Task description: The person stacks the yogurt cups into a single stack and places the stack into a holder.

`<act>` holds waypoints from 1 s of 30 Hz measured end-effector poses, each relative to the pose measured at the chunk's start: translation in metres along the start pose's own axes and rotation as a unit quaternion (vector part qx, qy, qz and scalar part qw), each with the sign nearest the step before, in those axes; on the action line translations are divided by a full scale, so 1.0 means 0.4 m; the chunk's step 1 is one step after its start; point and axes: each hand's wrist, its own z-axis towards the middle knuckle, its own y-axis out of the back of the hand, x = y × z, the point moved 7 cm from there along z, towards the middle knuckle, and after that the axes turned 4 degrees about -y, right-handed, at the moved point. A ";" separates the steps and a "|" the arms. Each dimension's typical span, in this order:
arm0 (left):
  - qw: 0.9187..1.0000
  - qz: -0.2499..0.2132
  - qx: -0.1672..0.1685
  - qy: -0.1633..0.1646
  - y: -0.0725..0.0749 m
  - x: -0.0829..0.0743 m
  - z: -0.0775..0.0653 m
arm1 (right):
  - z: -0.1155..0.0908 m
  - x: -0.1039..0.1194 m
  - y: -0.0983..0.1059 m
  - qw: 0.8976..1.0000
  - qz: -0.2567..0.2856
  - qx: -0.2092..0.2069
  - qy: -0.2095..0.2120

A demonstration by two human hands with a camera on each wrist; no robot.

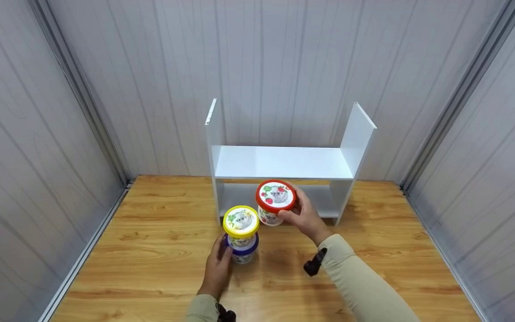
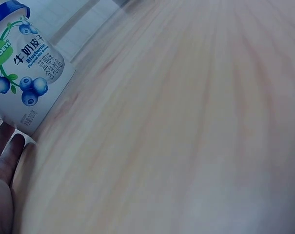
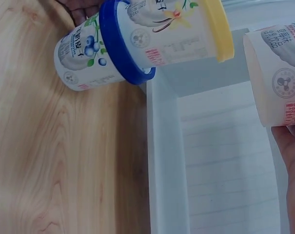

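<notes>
A tub with a red lid (image 1: 276, 195) and strawberry pictures is held up in my right hand (image 1: 304, 217), thumb and fingers at its side. To its left, a yellow-lidded tub (image 1: 241, 222) stands on top of a blue-lidded tub (image 1: 242, 256) printed with blueberries. My left hand (image 1: 217, 268) holds the blue-lidded tub low on its left side. In the left wrist view, fingertips (image 2: 10, 151) show near that tub's base. The right wrist view shows the stack tilted by the camera angle, and the red-lidded tub's base raised off the surface.
A white two-level shelf (image 1: 284, 162) with upright side panels stands behind the tubs, near the back wall (image 1: 172, 89). The wooden tabletop (image 1: 163, 250) runs to panel walls on both sides. Dark wrist cameras (image 1: 314, 263) sit at both cuffs.
</notes>
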 end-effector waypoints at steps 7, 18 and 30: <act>1.000 0.010 -0.006 0.008 0.004 0.010 0.001 | 0.018 0.004 -0.017 1.000 0.010 0.010 -0.003; 1.000 0.006 -0.002 0.007 0.000 0.012 -0.001 | 0.032 0.008 -0.047 1.000 0.011 0.021 -0.005; 1.000 0.022 -0.004 -0.008 0.000 0.007 -0.002 | 0.050 0.007 -0.084 0.998 0.032 0.048 -0.013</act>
